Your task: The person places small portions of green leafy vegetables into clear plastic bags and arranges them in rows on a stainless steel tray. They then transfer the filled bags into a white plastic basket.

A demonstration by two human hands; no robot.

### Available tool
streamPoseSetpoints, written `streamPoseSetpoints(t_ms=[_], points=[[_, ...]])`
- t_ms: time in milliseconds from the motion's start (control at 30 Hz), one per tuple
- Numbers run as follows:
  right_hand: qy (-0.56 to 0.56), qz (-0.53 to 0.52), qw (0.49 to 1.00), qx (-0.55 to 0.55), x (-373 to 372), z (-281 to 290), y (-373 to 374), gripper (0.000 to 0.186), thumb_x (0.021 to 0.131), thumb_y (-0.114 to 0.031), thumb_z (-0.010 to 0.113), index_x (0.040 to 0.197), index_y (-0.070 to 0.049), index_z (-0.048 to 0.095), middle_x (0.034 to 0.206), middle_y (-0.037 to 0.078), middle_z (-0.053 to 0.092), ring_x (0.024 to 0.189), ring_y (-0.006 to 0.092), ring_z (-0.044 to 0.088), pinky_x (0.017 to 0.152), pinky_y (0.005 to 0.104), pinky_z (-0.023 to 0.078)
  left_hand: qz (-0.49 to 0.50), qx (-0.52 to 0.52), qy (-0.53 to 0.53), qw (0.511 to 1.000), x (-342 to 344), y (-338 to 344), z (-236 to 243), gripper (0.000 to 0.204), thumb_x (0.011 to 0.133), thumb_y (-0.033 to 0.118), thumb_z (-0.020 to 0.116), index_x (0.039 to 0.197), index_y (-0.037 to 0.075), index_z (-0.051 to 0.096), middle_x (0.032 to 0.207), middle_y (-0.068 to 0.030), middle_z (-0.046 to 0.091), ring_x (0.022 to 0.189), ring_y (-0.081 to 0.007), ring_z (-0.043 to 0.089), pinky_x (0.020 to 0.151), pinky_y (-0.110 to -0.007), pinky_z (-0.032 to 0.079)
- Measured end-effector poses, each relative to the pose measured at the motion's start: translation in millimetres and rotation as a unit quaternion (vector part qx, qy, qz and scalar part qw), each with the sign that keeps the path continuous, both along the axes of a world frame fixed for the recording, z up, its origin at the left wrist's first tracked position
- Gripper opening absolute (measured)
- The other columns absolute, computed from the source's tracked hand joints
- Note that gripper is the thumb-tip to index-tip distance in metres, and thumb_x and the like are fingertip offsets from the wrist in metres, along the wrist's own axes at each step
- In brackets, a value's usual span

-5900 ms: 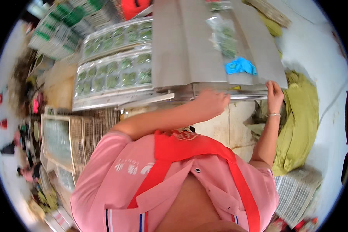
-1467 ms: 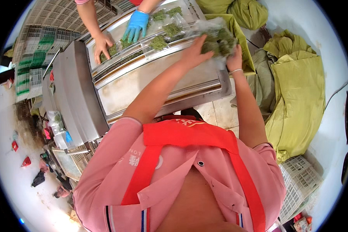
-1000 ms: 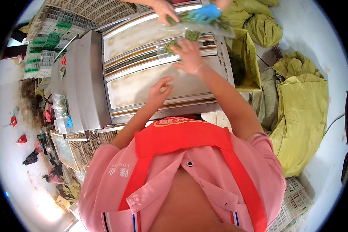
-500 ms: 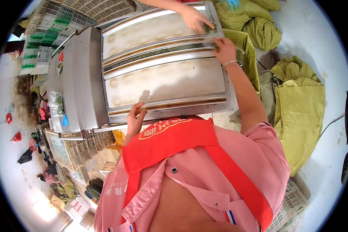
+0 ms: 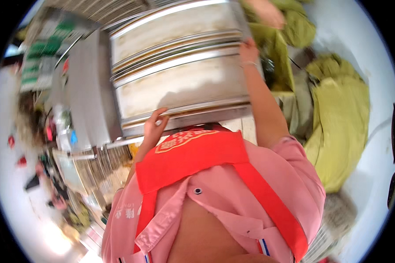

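Note:
My left hand (image 5: 155, 124) is at the near edge of a metal machine with two pale flat panels (image 5: 186, 83). Its fingers are loosely bent with gaps between them, and I see nothing in them. Across the panels, my right hand (image 5: 249, 52) reaches to the right end of the narrow channel (image 5: 175, 56) between them. Motion smears its fingers, so what they touch is unclear. A dark greenish strip shows inside the channel. Beyond my right hand, another person's blurred hand (image 5: 267, 14) is above a yellow-green bag (image 5: 278, 65) standing open beside the machine.
A sloped metal hood (image 5: 90, 87) covers the machine's left end. Plastic crates (image 5: 44, 52) are stacked at far left, with more crates (image 5: 103, 164) below the hood. Full yellow-green sacks (image 5: 338, 127) stand along the right wall.
The other person's hand has moved right, off the panel's corner to above the bag. The green bits at that corner no longer show. My right hand has shifted little; the whole view is blurrier.

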State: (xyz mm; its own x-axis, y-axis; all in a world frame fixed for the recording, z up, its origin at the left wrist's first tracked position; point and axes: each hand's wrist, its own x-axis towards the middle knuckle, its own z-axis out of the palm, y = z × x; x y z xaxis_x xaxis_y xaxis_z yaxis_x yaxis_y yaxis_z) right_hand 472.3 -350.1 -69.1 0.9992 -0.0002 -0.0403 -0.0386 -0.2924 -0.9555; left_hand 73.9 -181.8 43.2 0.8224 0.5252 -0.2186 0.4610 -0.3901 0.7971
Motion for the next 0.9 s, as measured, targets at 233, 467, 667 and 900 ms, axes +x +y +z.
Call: streamPoseSetpoints(t_ms=[233, 467, 667, 900], points=[[-0.031, 0.076, 0.996, 0.034, -49.1, 15.2, -20.9, 0.04, 0.085, -0.006, 0.052, 0.122, 0.005, 0.045, 0.122, 0.016, 0.05, 0.109, 0.0241, 0.05, 0.091, 0.0336, 0.042, 0.076, 0.046, 0.027, 0.996, -33.3, 35.8, 16.8, 0.027, 0.08, 0.021, 0.061, 0.104, 0.009, 0.061, 0.086, -0.008, 0.066, 0.076, -0.0187, 0.064, 0.07, -0.031, 0.05], [-0.038, 0.28, 0.957, 0.066, -162.1, 12.3, 35.1, 0.034, 0.084, -0.003, 0.052, 0.118, 0.002, 0.05, 0.109, 0.007, 0.056, 0.095, 0.0153, 0.054, 0.085, 0.0273, 0.043, 0.309, -0.023, -0.114, 0.944, -99.5, 172.9, 16.1, 0.016, 0.085, 0.014, 0.057, 0.094, 0.0, 0.062, 0.081, -0.0053, 0.065, 0.068, -0.01, 0.059, 0.064, -0.024, 0.048], [-0.181, 0.369, 0.907, -0.087, -259.1, 0.2, 93.2, 0.023, 0.083, -0.003, 0.053, 0.105, -0.002, 0.059, 0.108, 0.012, 0.057, 0.095, 0.0225, 0.056, 0.082, 0.032, 0.045, 0.366, 0.0, -0.303, 0.88, -164.6, 310.7, 11.1, 0.022, 0.084, 0.023, 0.059, 0.092, 0.004, 0.064, 0.074, -0.0078, 0.064, 0.063, -0.0095, 0.06, 0.06, -0.027, 0.049], [-0.21, 0.333, 0.908, -0.142, -282.9, -0.2, 110.3, 0.02, 0.081, -0.003, 0.055, 0.1, -0.005, 0.059, 0.108, 0.013, 0.056, 0.098, 0.0254, 0.055, 0.082, 0.0327, 0.045, 0.272, 0.288, -0.065, 0.916, -142.0, 445.9, 34.1, 0.035, 0.079, 0.032, 0.059, 0.107, 0.013, 0.061, 0.128, -0.0133, 0.047, 0.09, -0.0252, 0.061, 0.08, -0.035, 0.049]])
